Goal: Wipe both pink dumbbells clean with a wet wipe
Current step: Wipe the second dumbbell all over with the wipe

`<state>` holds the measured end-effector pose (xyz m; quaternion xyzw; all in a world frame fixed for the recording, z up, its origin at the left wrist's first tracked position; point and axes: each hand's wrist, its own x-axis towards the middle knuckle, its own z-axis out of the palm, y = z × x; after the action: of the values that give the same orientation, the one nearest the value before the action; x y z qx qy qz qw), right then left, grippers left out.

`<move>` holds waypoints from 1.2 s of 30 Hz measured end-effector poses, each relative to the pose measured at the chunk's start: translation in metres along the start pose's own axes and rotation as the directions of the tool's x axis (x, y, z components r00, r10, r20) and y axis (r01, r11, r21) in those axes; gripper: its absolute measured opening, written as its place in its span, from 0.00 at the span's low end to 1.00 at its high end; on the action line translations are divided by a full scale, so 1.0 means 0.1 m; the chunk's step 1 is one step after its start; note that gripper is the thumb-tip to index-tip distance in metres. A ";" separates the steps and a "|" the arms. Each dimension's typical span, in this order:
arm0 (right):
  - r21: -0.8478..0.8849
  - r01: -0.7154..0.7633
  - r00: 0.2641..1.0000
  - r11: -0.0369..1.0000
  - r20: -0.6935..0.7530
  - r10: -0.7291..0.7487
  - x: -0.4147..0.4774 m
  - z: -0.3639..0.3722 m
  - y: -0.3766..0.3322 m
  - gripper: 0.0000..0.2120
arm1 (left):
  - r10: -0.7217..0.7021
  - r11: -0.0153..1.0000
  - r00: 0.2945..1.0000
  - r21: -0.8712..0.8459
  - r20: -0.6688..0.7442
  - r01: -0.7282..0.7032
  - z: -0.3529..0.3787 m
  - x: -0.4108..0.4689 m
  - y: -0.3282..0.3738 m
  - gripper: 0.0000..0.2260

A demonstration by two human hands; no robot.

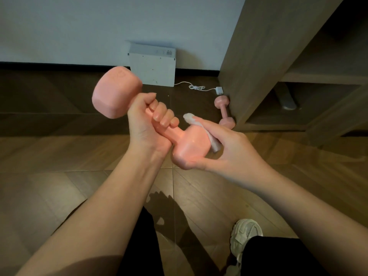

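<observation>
1. Nearest the person, below the held dumbbell (116,92), a white shoe (246,234) stands on the wooden floor (59,186).
2. The left hand (147,124) is closed in a full fist round the held dumbbell's handle. This looks meant to carry the weight and keep the bar steady while the other hand works.
3. The right hand (221,144) wraps the near head of the held dumbbell, with the thumb under it and the fingers curled over its outer face. It presses the wet wipe (192,118) flat against that face, and a loose end of the wipe sticks out past the fingertips. I judge this head is the part being cleaned now.
4. The held dumbbell is in the air, clear of the floor. Its long axis is tilted, with the near head low and to the right and the far head up, away and to the left, which turns the near head toward the wiping hand.
5. Beyond and to the right of the held dumbbell, the second dumbbell (225,112) lies on the floor, touching the foot of a wooden cabinet (268,56). Its axis runs roughly away from the person, and it looks not yet taken up.
6. Farthest off, behind the held dumbbell, a white box (153,66) leans at the wall with a white cable (197,88) trailing from it
</observation>
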<state>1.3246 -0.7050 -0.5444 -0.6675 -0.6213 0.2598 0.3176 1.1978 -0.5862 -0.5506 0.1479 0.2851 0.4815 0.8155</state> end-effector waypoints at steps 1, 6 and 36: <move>-0.024 0.002 0.999 1.000 -0.050 -0.004 -0.01 0.01 0.01 0.40 | -0.002 1.000 1.000 0.019 -0.010 0.003 0.00 0.00 -0.01 0.18; -0.054 0.101 0.978 0.993 -0.179 -0.109 -0.06 0.12 0.00 0.35 | -0.032 0.999 0.994 -0.038 -0.100 0.028 -0.03 0.07 -0.03 0.17; 0.070 0.018 0.979 0.997 -0.202 -0.004 0.09 0.00 0.06 0.39 | 0.009 0.994 0.999 -0.105 0.045 -0.004 -0.02 0.07 -0.06 0.10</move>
<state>1.3294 -0.6962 -0.5481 -0.6753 -0.5799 0.2109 0.4041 1.2035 -0.5834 -0.5572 0.1165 0.2404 0.4950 0.8268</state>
